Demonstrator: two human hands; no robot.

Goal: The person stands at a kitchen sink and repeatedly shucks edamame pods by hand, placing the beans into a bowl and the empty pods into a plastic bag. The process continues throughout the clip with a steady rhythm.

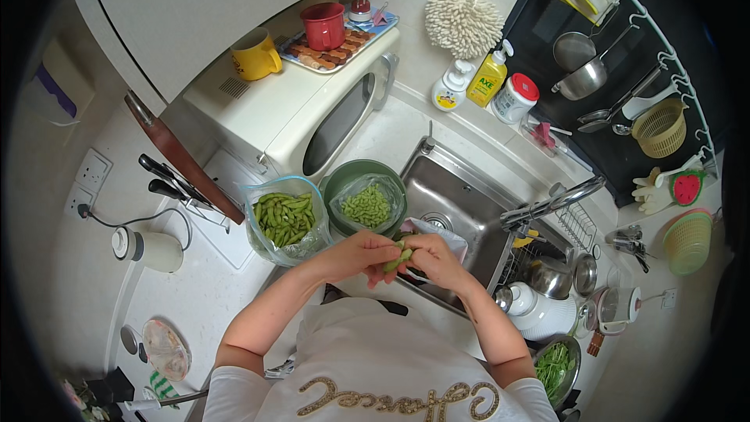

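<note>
My left hand (364,257) and my right hand (432,259) meet in front of my chest, both gripping a green edamame pod (400,258) between the fingertips. Just beyond them stands a green plastic bowl (336,178), lined inside with a clear plastic bag that holds shelled green beans (367,206). To its left an open zip bag (321,241) is filled with whole edamame pods (283,218). Partly hidden under my right hand, a light-coloured bag (456,242) with dark contents lies at the near left edge of the steel sink.
The stainless steel sink (480,199) with its faucet (551,202) is at the right. A microwave (281,123) stands behind the bags. Knives in a block (170,179) are at the left. A white jug (542,310) and a bowl of leafy greens (555,369) sit by my right arm.
</note>
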